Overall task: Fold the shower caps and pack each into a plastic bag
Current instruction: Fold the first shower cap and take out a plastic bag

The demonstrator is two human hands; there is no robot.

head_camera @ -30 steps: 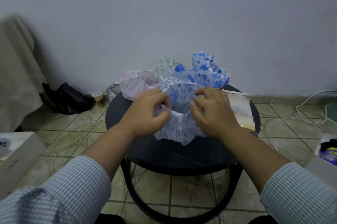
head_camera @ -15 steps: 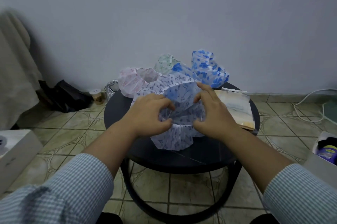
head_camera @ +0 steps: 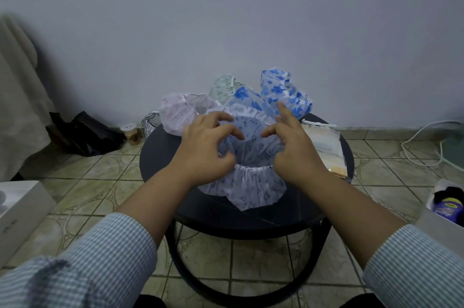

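Head view. A white, thin plastic shower cap with small blue print [head_camera: 247, 157] lies on the round black bench [head_camera: 160, 159], its ruffled skirt spilling toward the near edge and its gathered elastic mouth running left to right, between the two hands. The left hand [head_camera: 204, 150] holds the mouth's left rim and the right hand [head_camera: 296, 150] its right rim; each grip is narrow, fingers curled into the film, though the right index finger points up, free. The cap thus sits centred between both grips, equally near each, so a fold would likely bring one rim across to the other. Unfolded pink [head_camera: 179, 113], green [head_camera: 223, 88] and blue-flowered caps [head_camera: 283, 93] crowd the far edge; clear flat plastic bags [head_camera: 324, 147] lie at the right edge.
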